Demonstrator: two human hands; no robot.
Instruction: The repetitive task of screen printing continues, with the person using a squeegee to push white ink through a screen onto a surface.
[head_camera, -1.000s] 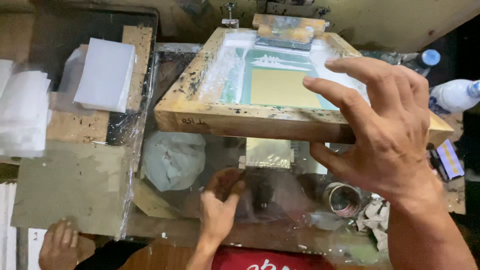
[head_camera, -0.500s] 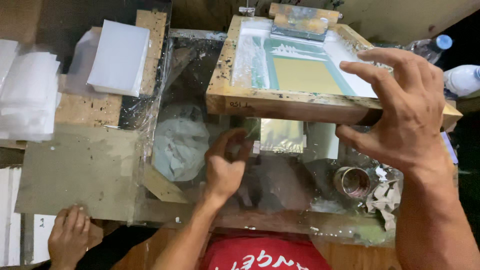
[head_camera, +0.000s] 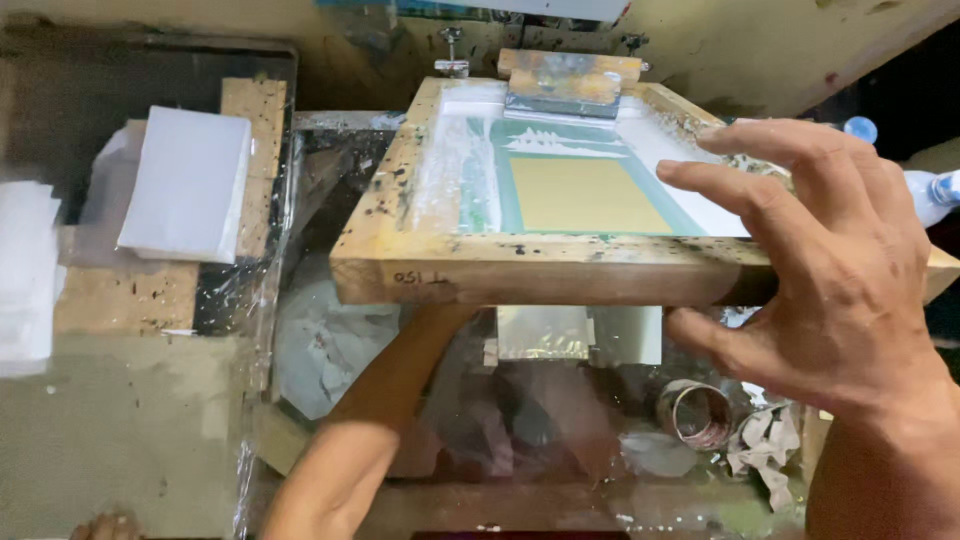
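Warm, moderate light falls from above and lands strongest on the white stack of paper (head_camera: 188, 185) at upper left and the pale mesh of the wooden screen frame (head_camera: 560, 268) at centre, while the upper left corner and the right edge sink into deep shadow. Glare streaks the clear plastic sheet (head_camera: 250, 400) at lower left. The right hand (head_camera: 830, 270), close to the lens, looks soft and oversized, and the space beneath the frame is dim and murky.

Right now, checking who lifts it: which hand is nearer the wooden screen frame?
Right. The right hand grips the wooden screen frame at its near right corner; the left hand is hidden, its forearm reaching beneath.
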